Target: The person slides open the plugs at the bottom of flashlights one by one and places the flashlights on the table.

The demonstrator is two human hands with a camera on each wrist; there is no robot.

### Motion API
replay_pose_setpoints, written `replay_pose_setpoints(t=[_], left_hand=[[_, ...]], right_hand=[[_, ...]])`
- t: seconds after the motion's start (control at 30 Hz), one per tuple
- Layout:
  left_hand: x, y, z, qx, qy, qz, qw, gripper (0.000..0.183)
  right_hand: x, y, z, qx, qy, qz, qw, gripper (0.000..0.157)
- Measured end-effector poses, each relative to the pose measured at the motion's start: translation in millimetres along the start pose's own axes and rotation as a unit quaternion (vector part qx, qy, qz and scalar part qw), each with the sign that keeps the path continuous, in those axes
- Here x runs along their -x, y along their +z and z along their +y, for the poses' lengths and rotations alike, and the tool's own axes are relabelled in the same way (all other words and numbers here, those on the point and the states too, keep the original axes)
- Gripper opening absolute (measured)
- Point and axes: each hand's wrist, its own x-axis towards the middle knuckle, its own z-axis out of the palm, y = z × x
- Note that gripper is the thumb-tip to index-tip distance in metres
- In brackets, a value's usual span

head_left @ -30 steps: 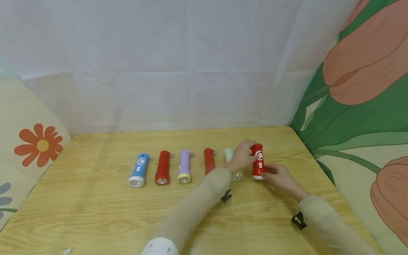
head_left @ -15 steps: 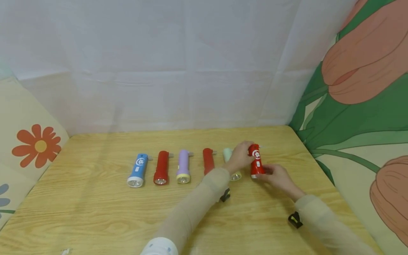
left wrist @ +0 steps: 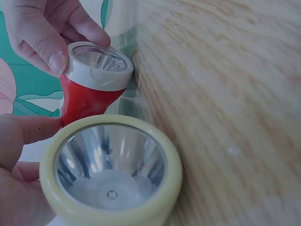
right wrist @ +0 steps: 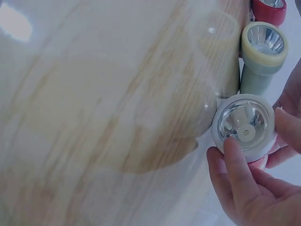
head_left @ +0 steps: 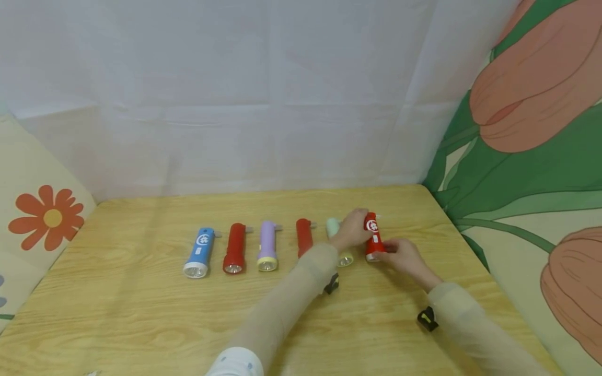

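A red flashlight with a white lens rim and a white emblem is between both hands at the right end of a row of flashlights. My left hand holds its far end, reaching across the mint-green flashlight. At the near end my right hand pinches the white head. The right wrist view shows right fingertips on the lens rim. In the left wrist view, the mint flashlight's cream rim fills the foreground, beside left fingers touching the red body.
Leftward in the row lie a second red flashlight, partly hidden by the left sleeve, a purple one, another red one and a blue one. The wooden table meets a white cloth backdrop.
The red flashlight, held by both hands, has shifted a little left, closer to the mint-green one. The whole head view has also drifted slightly.
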Motion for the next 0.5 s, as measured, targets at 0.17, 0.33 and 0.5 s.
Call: replay_pose_setpoints(t=[0.17, 0.33, 0.5], left_hand=[[-2.2, 0.2, -1.2, -0.004, -0.011, -0.015, 0.9998, 0.057], [-4.4, -0.1, -0.6, -0.009, -0.022, -0.032, 0.9992, 0.056], [-6.6, -2.2, -1.3, -0.012, -0.014, -0.039, 0.9991, 0.042]], right_hand=[[-1.5, 0.4, 0.9, 0.001, 0.0, -0.001, 1.0, 0.039], [-2.2, -1.1, -0.4, 0.003, 0.005, -0.003, 1.0, 0.036], [-3.3, -1.9, -3.0, 0.008, 0.003, -0.009, 1.0, 0.033]])
